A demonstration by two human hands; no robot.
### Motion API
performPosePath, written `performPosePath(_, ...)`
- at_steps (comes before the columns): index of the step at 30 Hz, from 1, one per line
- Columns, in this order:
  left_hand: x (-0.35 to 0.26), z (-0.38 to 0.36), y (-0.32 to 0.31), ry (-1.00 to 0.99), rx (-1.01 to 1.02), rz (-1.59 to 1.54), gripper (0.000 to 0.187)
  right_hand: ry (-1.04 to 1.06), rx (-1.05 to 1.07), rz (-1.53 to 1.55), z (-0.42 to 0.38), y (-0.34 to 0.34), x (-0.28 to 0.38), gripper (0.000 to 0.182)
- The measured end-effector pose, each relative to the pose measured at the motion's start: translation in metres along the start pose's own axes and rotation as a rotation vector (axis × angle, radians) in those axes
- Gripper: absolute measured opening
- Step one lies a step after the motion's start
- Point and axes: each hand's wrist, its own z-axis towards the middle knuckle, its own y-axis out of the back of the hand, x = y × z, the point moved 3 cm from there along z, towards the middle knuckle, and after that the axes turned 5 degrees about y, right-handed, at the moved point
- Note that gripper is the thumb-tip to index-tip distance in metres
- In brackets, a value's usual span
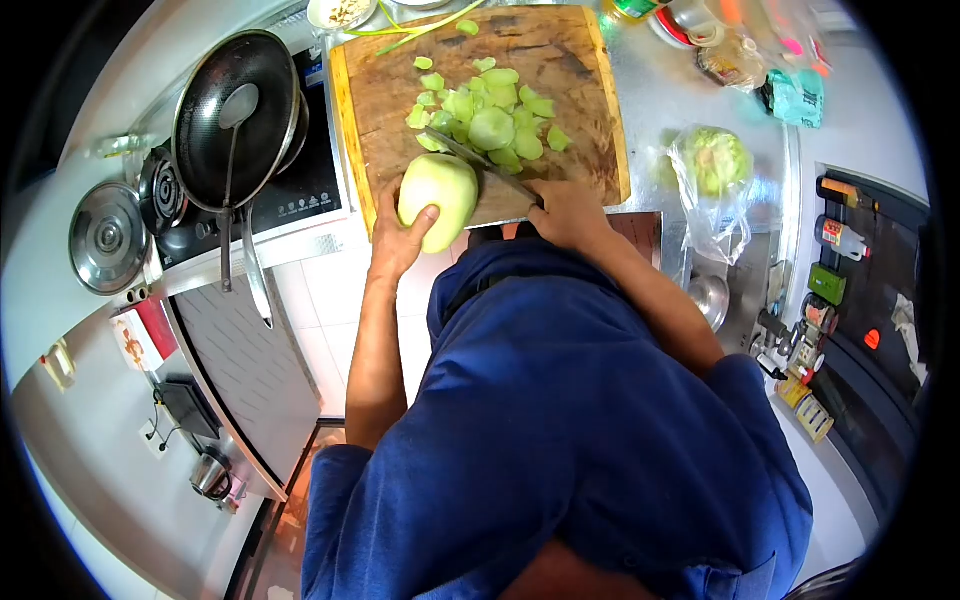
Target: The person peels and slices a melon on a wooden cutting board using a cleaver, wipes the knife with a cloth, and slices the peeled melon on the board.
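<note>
My left hand (398, 232) grips a large, rounded, pale green gourd-like vegetable (440, 198) at the near edge of the wooden cutting board (375, 95). Its thumb lies across the near side, and most of the fingers are hidden behind it. In my right hand (570, 212) is the handle of a kitchen knife (485, 167). The blade points up and left, along the far right side of the vegetable; whether it touches cannot be made out. Thin green slices or peelings (491, 129) lie loosely piled on the board just beyond the blade.
Green onion stalks (425, 33) lie at the board's far edge. To the left, a black wok (235, 120) with a ladle (238, 106) stands on the cooktop (305, 200), near a pot lid (108, 238). On the right counter is a plastic bag holding a green vegetable (715, 165).
</note>
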Motion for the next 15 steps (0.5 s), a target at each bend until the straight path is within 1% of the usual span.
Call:
performPosePath(1, -0.002, 0.000, 0.001, 0.014, -0.008, -0.040, 0.084, 0.004, -0.005, -0.001, 0.000, 0.001, 0.000, 0.035)
performPosePath(2, -0.003, 0.000, 0.002, 0.010, -0.011, -0.039, 0.084, 0.003, -0.006, 0.006, 0.000, 0.002, 0.000, 0.034)
performPosePath(4, 0.001, 0.003, 0.005, -0.007, -0.157, -0.027, 0.069, 0.009, -0.008, 0.014, 0.001, 0.003, -0.004, 0.034)
performPosePath(5, 0.008, 0.007, 0.006, -0.035, -0.191, 0.040, 0.063, -0.002, -0.001, 0.070, 0.002, 0.004, -0.008, 0.034)
performPosePath(6, 0.003, 0.004, 0.006, -0.030, -0.194, 0.046, 0.063, -0.015, 0.007, 0.129, 0.002, 0.003, -0.010, 0.033)
performPosePath(8, -0.006, 0.000, 0.007, 0.053, -0.175, -0.046, 0.061, 0.021, -0.019, 0.110, -0.001, 0.005, -0.009, 0.032)
performPosePath(10, -0.003, 0.003, 0.005, 0.018, -0.201, -0.010, 0.061, 0.057, -0.052, 0.085, -0.003, 0.010, -0.007, 0.030)
performPosePath(12, 0.001, 0.001, 0.003, 0.052, -0.224, -0.026, 0.061, 0.068, 0.041, 0.020, -0.009, 0.013, -0.005, 0.028)
performPosePath(13, 0.000, 0.001, 0.002, 0.054, -0.230, -0.028, 0.061, 0.074, 0.044, 0.018, -0.015, 0.023, -0.003, 0.028)
performPosePath(15, -0.001, 0.001, 0.000, -0.006, -0.264, -0.008, 0.062, 0.140, 0.024, 0.049, -0.028, 0.047, -0.001, 0.027)
